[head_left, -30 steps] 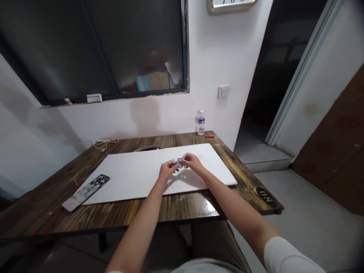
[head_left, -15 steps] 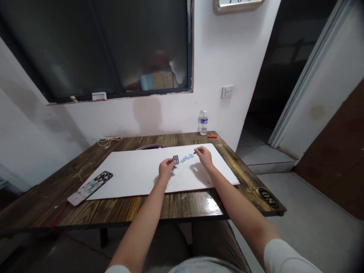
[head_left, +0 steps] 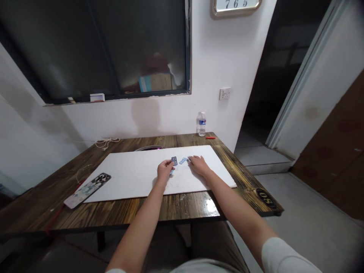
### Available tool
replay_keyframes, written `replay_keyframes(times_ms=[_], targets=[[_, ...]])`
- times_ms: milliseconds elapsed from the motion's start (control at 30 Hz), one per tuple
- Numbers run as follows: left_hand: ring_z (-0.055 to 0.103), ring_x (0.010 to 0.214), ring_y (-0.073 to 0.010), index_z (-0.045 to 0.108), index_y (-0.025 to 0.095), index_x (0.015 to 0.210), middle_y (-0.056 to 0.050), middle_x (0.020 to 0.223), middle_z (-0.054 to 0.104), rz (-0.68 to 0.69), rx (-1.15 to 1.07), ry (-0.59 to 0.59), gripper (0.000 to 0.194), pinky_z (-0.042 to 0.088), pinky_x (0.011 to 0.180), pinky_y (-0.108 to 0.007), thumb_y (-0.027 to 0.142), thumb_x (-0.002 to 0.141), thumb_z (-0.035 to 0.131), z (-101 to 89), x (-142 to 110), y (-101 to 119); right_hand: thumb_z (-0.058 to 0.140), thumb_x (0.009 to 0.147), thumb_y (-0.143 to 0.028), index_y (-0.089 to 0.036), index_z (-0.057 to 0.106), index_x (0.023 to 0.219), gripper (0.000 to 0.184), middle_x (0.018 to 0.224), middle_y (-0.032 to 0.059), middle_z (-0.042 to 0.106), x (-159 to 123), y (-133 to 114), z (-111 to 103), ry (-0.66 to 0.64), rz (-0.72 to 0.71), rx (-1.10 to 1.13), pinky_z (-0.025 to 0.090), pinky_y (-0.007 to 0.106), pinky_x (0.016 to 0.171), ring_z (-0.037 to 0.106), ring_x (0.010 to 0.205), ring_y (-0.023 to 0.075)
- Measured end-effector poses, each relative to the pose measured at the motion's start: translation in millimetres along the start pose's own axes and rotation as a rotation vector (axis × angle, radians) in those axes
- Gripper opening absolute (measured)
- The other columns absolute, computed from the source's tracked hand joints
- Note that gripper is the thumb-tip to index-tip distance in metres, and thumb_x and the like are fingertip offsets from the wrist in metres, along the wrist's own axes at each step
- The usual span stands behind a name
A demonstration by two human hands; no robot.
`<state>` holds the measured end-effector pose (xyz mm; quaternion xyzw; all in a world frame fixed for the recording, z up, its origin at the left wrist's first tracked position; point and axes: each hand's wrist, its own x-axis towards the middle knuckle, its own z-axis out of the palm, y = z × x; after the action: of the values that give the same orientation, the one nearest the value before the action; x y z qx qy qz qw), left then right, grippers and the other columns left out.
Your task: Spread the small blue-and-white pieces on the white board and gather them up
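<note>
My left hand (head_left: 164, 169) is curled on a white board (head_left: 133, 174) that lies on the wooden table (head_left: 113, 210), its fingers pinched on small blue cards (head_left: 173, 162). My right hand (head_left: 198, 164) lies just right of it, fingers down on the board beside another small blue card (head_left: 183, 160). The two hands are a short gap apart, with the loose cards between them.
A phone in a patterned case (head_left: 87, 190) lies at the board's left corner. A water bottle (head_left: 201, 124) and a red pen (head_left: 211, 137) stand at the table's far edge near the wall. A white cable (head_left: 106, 142) lies at the back left. An open doorway is to the right.
The hands were together pinching the cards; the right hand then drew away to the right, spreading cards on the board, and now has come back in beside them.
</note>
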<state>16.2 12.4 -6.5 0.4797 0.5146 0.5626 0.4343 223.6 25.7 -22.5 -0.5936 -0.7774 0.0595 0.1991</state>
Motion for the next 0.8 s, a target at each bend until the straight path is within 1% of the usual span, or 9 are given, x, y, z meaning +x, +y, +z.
replay_keyframes(times_ms=[100,133,200,300,367,433,500,600,800], targets=[[0.063,0.056,-0.0138,0.069,0.016,0.085,-0.005,0.072,0.070,-0.007,0.001,-0.002,0.037,0.040,0.044,-0.019,0.040,0.059,0.078,-0.2,0.2,-0.8,0.044,0.097,-0.025,-0.019,0.068,0.116,0.031,0.109,0.0133,0.070,-1.5,-0.9,-9.1,0.023,0.008,-0.020,0.035,0.037,0.098,0.059,0.109,0.0254],[0.063,0.056,-0.0137,0.069,0.016,0.086,-0.005,0.073,0.071,-0.009,0.000,-0.002,0.037,0.041,0.044,-0.019,0.040,0.059,0.078,-0.2,0.2,-0.8,0.047,0.096,-0.025,-0.019,0.070,0.112,0.029,0.105,0.0131,0.070,-1.9,-0.8,-11.0,0.031,0.019,-0.016,0.036,0.034,0.094,0.060,0.104,0.0247],[0.063,0.056,-0.0133,0.069,0.016,0.086,-0.005,0.074,0.071,-0.006,-0.004,0.000,0.036,0.042,0.044,-0.019,0.040,0.059,0.078,-0.2,0.3,-0.3,0.051,0.094,-0.026,-0.019,0.069,0.115,0.029,0.105,0.0128,0.069,-2.3,0.4,-12.8,0.070,0.041,0.016,0.038,0.030,0.089,0.060,0.101,0.0234],[0.063,0.057,-0.0133,0.069,0.016,0.086,-0.005,0.075,0.071,-0.008,0.001,-0.001,0.036,0.042,0.044,-0.019,0.040,0.059,0.078,0.1,-0.2,0.9,0.052,0.093,-0.023,-0.020,0.063,0.127,0.036,0.114,0.0129,0.067,-1.5,4.2,-12.4,0.123,0.018,0.054,0.037,0.030,0.093,0.057,0.109,0.0229],[0.063,0.057,-0.0139,0.069,0.016,0.086,-0.005,0.074,0.071,-0.013,0.017,-0.004,0.037,0.041,0.044,-0.019,0.040,0.059,0.078,0.2,-0.9,2.0,0.051,0.093,-0.021,-0.021,0.061,0.130,0.038,0.119,0.0123,0.067,-0.6,7.6,-12.2,0.099,-0.007,0.050,0.033,0.033,0.099,0.055,0.115,0.0235],[0.063,0.057,-0.0140,0.069,0.016,0.086,-0.005,0.073,0.070,-0.008,0.025,-0.006,0.036,0.040,0.044,-0.019,0.040,0.059,0.078,0.3,-1.9,3.1,0.052,0.092,-0.020,-0.023,0.062,0.129,0.038,0.118,0.0108,0.067,0.1,11.1,-13.1,0.042,-0.011,0.038,0.032,0.035,0.101,0.056,0.114,0.0236],[0.063,0.058,-0.0137,0.069,0.016,0.085,-0.005,0.073,0.070,-0.001,0.021,-0.010,0.035,0.039,0.043,-0.018,0.039,0.059,0.077,0.5,-3.1,4.2,0.055,0.091,-0.021,-0.025,0.065,0.125,0.035,0.114,0.0098,0.068,0.5,14.1,-14.9,-0.001,0.004,0.029,0.035,0.032,0.096,0.058,0.108,0.0231],[0.062,0.057,-0.0134,0.068,0.016,0.084,-0.005,0.073,0.069,-0.009,0.014,-0.017,0.035,0.038,0.042,-0.018,0.039,0.059,0.076,1.0,-4.6,5.7,0.059,0.089,-0.022,-0.026,0.068,0.121,0.034,0.111,0.0097,0.067,0.4,16.3,-17.5,-0.018,0.030,0.027,0.039,0.028,0.087,0.060,0.102,0.0226],[0.062,0.057,-0.0126,0.068,0.016,0.082,-0.005,0.074,0.070,0.000,0.021,-0.009,0.033,0.039,0.044,-0.018,0.038,0.058,0.075,1.2,-4.2,5.7,0.056,0.089,-0.023,-0.023,0.072,0.115,0.030,0.105,0.0100,0.069,-2.0,8.7,-18.0,0.050,0.002,-0.012,0.040,0.028,0.086,0.061,0.097,0.0225]])
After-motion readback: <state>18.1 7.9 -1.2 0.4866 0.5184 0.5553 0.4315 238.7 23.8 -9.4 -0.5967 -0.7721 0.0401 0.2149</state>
